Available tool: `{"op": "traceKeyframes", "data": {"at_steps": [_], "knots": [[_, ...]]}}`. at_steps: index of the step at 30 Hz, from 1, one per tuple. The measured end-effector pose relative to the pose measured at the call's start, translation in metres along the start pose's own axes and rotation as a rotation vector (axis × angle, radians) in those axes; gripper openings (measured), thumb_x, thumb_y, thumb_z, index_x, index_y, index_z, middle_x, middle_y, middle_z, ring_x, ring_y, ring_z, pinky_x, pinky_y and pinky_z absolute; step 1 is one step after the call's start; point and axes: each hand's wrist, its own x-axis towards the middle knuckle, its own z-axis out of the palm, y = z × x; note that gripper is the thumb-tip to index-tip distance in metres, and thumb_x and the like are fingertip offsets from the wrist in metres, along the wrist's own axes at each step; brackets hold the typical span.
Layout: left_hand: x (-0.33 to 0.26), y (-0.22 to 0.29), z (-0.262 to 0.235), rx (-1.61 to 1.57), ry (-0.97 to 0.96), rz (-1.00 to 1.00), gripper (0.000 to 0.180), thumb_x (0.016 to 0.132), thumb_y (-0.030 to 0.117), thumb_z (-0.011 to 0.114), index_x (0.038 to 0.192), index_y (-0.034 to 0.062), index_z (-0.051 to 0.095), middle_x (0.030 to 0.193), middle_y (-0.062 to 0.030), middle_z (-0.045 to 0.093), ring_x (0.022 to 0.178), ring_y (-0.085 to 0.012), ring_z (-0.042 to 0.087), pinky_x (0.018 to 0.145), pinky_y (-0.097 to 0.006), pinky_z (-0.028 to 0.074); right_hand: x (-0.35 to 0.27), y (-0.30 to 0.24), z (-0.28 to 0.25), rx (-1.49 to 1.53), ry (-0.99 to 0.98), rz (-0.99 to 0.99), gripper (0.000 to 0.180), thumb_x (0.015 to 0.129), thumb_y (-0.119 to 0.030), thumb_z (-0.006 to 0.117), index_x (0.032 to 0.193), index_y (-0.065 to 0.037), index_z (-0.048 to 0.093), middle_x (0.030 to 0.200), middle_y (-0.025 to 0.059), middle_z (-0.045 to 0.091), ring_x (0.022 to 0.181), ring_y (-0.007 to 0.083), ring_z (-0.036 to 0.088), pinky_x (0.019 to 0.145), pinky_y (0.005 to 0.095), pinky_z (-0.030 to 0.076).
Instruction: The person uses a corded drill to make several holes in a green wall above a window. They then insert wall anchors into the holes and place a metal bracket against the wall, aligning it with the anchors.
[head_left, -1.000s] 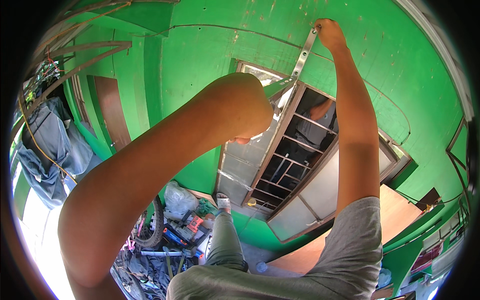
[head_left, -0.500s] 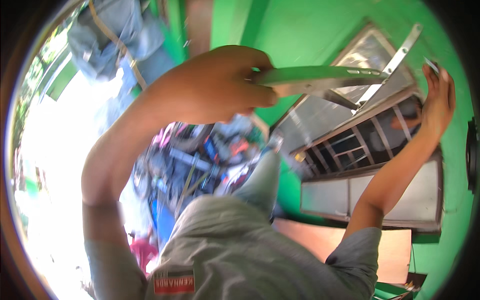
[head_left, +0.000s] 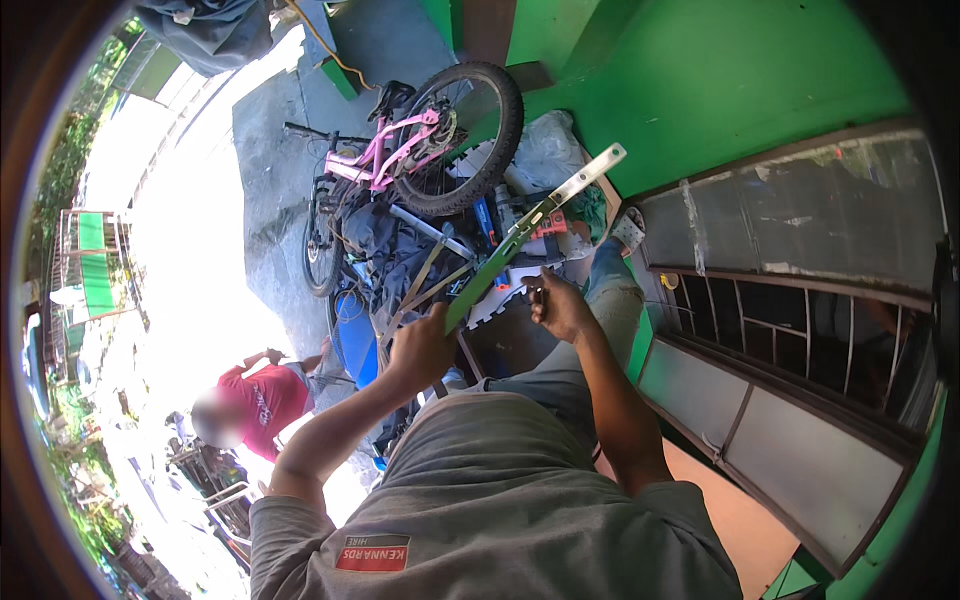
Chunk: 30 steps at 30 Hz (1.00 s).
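My left hand (head_left: 422,352) is closed round the lower end of a long metal bar bracket (head_left: 490,268). The bar slants up and to the right, with a green face and a bare silver end that has holes in it. Just right of the bar is my right hand (head_left: 562,308), its fingers curled in toward the thumb and apart from the bar. Whatever those fingers may hold is too small to make out. Both hands are low in front of my body.
A pink bicycle (head_left: 385,150) lies ahead among bags and tools. At the left, a person in a red shirt (head_left: 272,405) bends over. Framed windows with bars (head_left: 770,322) line the green wall (head_left: 720,90) on the right. My shoe (head_left: 628,230) stands near that wall.
Both hands have come down from up by the window and wall, the left still with the metal bar. My right hand has moved inward, close to the bar. The view has shifted.
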Motion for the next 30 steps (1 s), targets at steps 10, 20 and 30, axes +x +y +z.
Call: {"op": "traceKeyframes", "data": {"at_steps": [10,20,30], "knots": [[0.139,0.031,0.186,-0.119,-0.129,-0.072,0.053,0.097,0.034,0.065,0.138,0.0048,0.048,0.107,-0.016,0.067,0.097,-0.0362,0.074,0.082,-0.047,0.06,0.179,0.029,-0.092,-0.628,0.555,-0.401,0.026,0.089,-0.015,0.064,0.11,-0.001,0.06,0.09,0.0046,0.059,0.083,0.0152,0.058,0.075,0.0327,0.047],[0.26,-0.314,0.335,0.123,0.228,-0.496,0.07,0.092,0.038,0.069,0.151,0.0081,0.045,0.136,-0.0188,0.06,0.13,-0.0416,0.055,0.112,-0.05,0.04,0.342,0.022,-0.239,-0.253,0.097,-0.201,0.029,0.094,-0.012,0.06,0.123,-0.006,0.062,0.111,0.0026,0.066,0.106,0.0135,0.06,0.096,0.0313,0.045],[0.269,-0.431,0.336,-0.363,-0.301,-0.449,0.072,0.088,0.038,0.08,0.143,0.0088,0.045,0.122,-0.0248,0.071,0.119,-0.033,0.069,0.093,-0.044,0.054,0.393,0.044,-0.332,-1.389,0.487,-0.22,0.037,0.102,-0.038,0.057,0.116,-0.005,0.065,0.109,0.0157,0.068,0.103,0.0305,0.064,0.096,0.0413,0.046]]}}
